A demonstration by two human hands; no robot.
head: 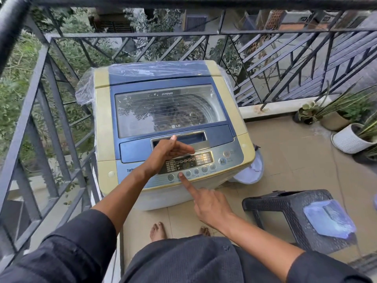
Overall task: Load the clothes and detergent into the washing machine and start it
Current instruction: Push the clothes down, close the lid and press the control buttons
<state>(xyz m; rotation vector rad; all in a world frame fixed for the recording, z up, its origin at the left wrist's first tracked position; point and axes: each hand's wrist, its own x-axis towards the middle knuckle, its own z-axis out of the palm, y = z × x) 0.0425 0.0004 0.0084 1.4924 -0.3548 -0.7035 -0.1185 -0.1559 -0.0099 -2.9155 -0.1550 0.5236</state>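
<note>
A cream and blue top-loading washing machine (103, 127) stands on a balcony with its glass lid (169, 109) closed. Clothes show dimly through the glass inside the drum. The control panel (204, 158) along the front edge has a lit display and a row of round buttons. My right hand (208, 203) points with its index fingertip on the second button from the left, the other fingers curled. My left hand (167, 152) hovers flat above the panel's left part, fingers straight and thumb up, holding nothing.
A black metal railing (40, 111) runs close along the left and behind the machine. A dark plastic stool (285, 205) with a blue packet (328, 218) on it stands at the right. A pale basket (253, 170) sits beside the machine. Potted plants (350, 129) line the far right.
</note>
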